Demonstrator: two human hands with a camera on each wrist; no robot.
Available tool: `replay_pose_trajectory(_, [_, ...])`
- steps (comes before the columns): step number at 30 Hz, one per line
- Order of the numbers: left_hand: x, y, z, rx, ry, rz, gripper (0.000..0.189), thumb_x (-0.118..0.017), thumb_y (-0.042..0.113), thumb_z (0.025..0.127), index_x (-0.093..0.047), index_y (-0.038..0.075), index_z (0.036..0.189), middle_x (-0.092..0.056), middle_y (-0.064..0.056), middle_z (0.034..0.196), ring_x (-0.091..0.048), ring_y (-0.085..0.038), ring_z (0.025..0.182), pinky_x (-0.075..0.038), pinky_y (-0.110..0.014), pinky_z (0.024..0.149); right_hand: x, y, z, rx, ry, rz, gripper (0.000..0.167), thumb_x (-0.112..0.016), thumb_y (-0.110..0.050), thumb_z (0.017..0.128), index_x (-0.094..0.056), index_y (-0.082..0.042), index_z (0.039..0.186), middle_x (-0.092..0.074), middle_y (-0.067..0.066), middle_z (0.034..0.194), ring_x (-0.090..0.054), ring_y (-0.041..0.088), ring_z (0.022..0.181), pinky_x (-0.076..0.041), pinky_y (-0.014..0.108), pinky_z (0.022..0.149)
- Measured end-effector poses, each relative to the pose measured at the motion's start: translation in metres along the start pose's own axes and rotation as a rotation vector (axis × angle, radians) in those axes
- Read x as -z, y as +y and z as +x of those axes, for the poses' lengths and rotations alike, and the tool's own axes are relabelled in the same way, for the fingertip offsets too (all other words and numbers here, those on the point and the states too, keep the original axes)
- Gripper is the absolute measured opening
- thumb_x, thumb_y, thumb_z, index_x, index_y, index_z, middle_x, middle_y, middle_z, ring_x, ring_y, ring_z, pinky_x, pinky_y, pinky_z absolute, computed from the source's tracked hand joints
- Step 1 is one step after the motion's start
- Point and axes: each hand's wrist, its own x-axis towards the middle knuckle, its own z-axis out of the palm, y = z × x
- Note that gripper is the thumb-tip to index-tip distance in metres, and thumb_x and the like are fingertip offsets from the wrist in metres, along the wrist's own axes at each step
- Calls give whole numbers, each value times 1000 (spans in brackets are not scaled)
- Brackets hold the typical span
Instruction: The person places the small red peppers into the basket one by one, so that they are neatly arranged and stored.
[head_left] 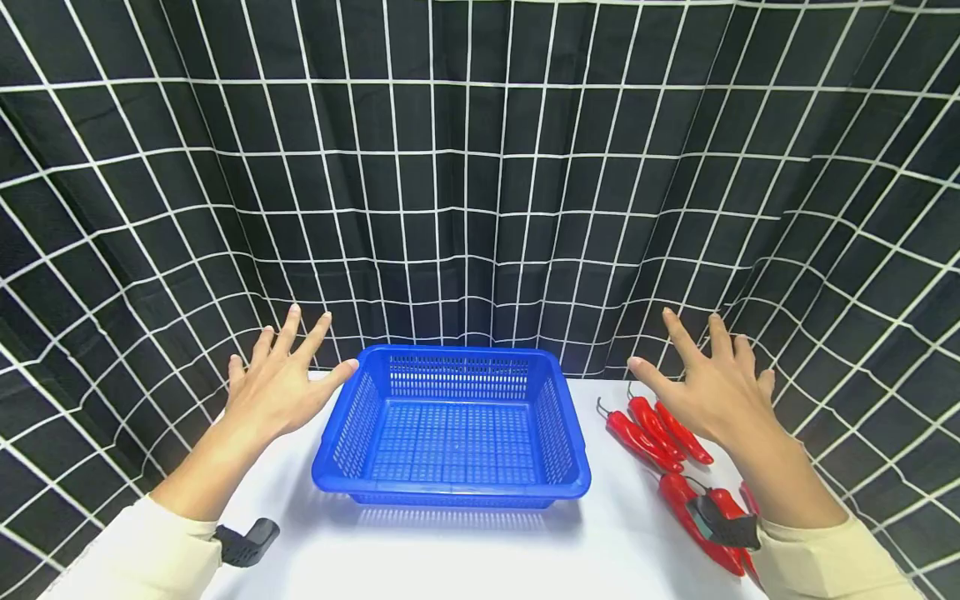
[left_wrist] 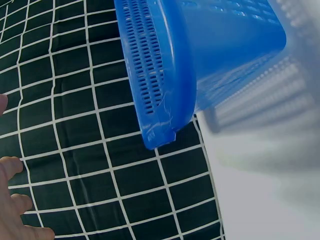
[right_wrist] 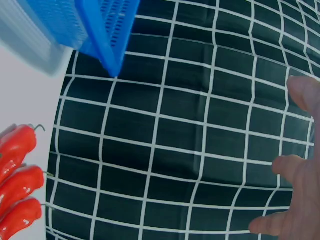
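Both hands are raised with fingers spread, holding nothing. My left hand is to the left of a blue plastic basket, its thumb tip overlapping the rim's corner in the head view. The basket has slotted walls and nothing inside. On the right, my right hand hovers by several red chili peppers with green stems. More peppers lie nearer the front, partly hidden by the right wrist and its black strap device. In the right wrist view, pepper tops show at the lower left, away from the fingers.
A white table carries the basket and peppers. Black cloth with a white grid hangs behind the table and along both sides. A black device is worn at the left wrist.
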Motion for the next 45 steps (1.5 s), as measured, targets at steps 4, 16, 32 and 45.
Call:
replay_pose_trajectory(4, [1, 1, -3, -9, 16, -14, 85, -35, 75, 87, -14, 29, 155, 4, -12, 160, -2, -53, 138, 3, -78, 96, 1, 2, -1, 6, 6, -8, 91, -43, -71, 85, -12, -21, 155, -10, 36, 149, -10, 65, 129, -10, 83, 89])
replay_pose_trajectory(16, [0, 5, -13, -36, 52, -23, 83, -39, 72, 89, -16, 28, 155, 0, -11, 160, -9, -53, 137, 0, -78, 96, 7, 10, -7, 23, 9, 8, 92, -47, -68, 86, -10, -21, 155, -10, 38, 148, -7, 65, 130, -8, 83, 89])
replay_pose_trajectory(32, [-22, 8, -33, -106, 102, -124, 79, -50, 64, 89, -26, 24, 153, -17, -13, 158, -21, -54, 134, -15, -76, 96, 11, 24, -22, 33, 15, -22, 95, -53, -65, 84, -11, -19, 155, -10, 37, 148, -7, 65, 130, -11, 81, 91])
replay_pose_trajectory(45, [-50, 1, -48, -218, 131, -242, 74, -63, 51, 87, -35, 25, 150, -25, -8, 157, -32, -47, 131, -30, -70, 90, 14, 38, -33, 65, 35, -38, 98, -62, -60, 81, -14, -18, 155, -13, 38, 146, -12, 65, 128, -19, 81, 87])
